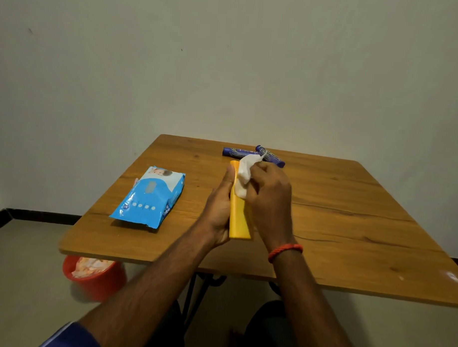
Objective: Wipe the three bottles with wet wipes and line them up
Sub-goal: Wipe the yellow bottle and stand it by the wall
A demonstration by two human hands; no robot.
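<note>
Your left hand (218,212) is wrapped around the yellow bottle (238,220), holding it above the tabletop (350,229); your right hand (268,198) pinches the wet wipe (244,174) against its upper side — so the first bottle looks mid-wipe. The two blue bottles (252,154) lie crossed and touching near the far edge, seemingly unwiped; nothing is lined up yet. The wipes pack (149,196) sits to your left; an orange bin (94,277) waits below — nothing blocks the way.

Orange wrist cord (285,251), blue sleeve (69,336)
</note>
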